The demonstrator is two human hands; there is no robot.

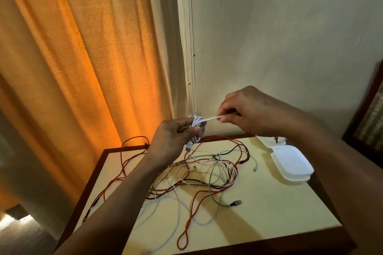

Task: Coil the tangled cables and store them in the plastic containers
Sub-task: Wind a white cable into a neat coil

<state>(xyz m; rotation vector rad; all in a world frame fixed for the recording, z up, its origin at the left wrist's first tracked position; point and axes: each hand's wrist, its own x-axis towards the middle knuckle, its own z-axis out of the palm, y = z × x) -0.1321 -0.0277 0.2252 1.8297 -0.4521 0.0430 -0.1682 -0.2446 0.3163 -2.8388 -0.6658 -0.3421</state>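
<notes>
- Both hands are up over the far edge of the desk, with the white cable held between them in the air, clear of the pile.
- The left hand has fingers and thumb curled round a small bundle of loops. The loops stand roughly upright, and a USB plug dangles below the fist toward the desk.
- The right hand pinches the free tail between thumb and fingertips, just right of the coil and a touch higher.
- Here's the relation that counts: the tail runs taut and nearly level from the coil, rightward and slightly up into that pinch. Its long axis lies left to right, across the loops.
- My read: little slack is left, so the next move wraps the tail round the bundle, and the right hand is placed to carry it.
- The plastic containers sit stacked at the desk's right side, below the right forearm and nearer that hand.
- The tangle of cables, red, white, green and black, lies spread on the desk beneath, not yet coiled.
</notes>
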